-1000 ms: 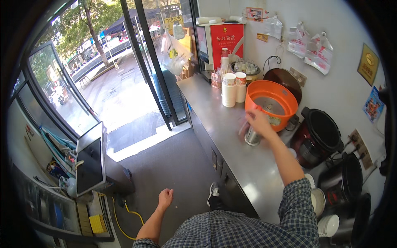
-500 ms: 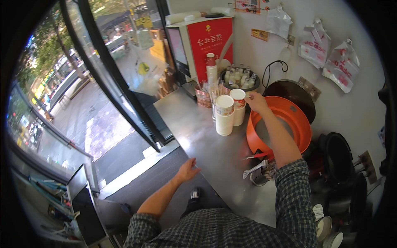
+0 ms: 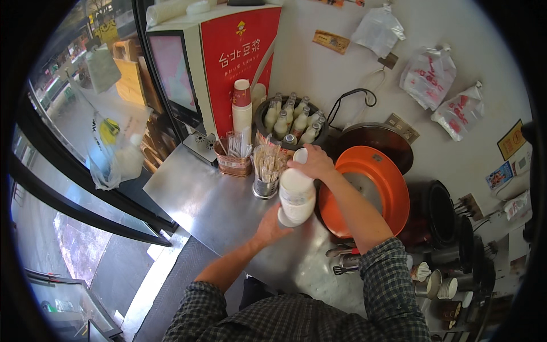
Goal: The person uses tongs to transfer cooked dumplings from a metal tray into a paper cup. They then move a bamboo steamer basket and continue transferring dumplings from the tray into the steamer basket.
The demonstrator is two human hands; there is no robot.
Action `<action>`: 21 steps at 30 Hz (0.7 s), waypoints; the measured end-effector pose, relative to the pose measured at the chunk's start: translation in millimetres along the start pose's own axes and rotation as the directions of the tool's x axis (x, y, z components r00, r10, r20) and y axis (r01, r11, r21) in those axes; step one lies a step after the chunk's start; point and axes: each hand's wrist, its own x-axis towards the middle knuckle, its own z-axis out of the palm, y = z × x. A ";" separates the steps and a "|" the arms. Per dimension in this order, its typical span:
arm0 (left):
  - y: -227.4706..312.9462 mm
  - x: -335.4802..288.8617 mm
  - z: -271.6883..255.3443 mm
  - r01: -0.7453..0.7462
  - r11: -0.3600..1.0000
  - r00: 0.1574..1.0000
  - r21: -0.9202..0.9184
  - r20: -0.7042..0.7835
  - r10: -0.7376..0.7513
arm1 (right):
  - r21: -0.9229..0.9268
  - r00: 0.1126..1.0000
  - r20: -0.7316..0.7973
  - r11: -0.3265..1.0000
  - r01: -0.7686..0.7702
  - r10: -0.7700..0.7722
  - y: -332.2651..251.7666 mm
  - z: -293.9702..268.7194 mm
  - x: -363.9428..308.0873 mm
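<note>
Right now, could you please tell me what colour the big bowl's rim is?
The rim is orange, clearest in the head view.

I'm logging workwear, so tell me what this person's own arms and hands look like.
Dark checked sleeves with thin pale lines end near the elbows. The forearms are bare, and the left hand and right hand are ungloved.

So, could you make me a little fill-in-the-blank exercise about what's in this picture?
1. The person's ____ hand is at the lower part of the stack of white paper cups.
2. The large, round plastic basin is coloured ____.
3. Small glass bottles stand ____ the round, dark tub.
4. In the picture, the flat red panel is to the ____ of the upright black-framed screen.

Missing words: left; orange; inside; right.
</note>
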 end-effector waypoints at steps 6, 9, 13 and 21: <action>28.2 -14.3 16.3 0.140 0.985 0.988 -0.105 0.085 -0.132 | -0.155 0.985 0.148 0.986 -0.063 0.087 -19.4 -14.4 9.5; 39.4 6.9 18.1 0.076 0.995 0.994 -0.063 0.084 -0.070 | -0.235 0.992 0.110 0.972 -0.026 0.053 -25.9 -7.6 2.6; 43.4 20.5 16.5 0.058 0.998 0.985 -0.019 0.164 -0.055 | -0.229 0.994 0.090 0.973 -0.033 0.054 -29.8 -9.9 2.3; 37.7 2.4 4.2 0.175 0.980 0.963 -0.098 0.225 -0.150 | -0.182 0.998 0.048 0.982 0.045 -0.037 -37.8 -59.0 -5.1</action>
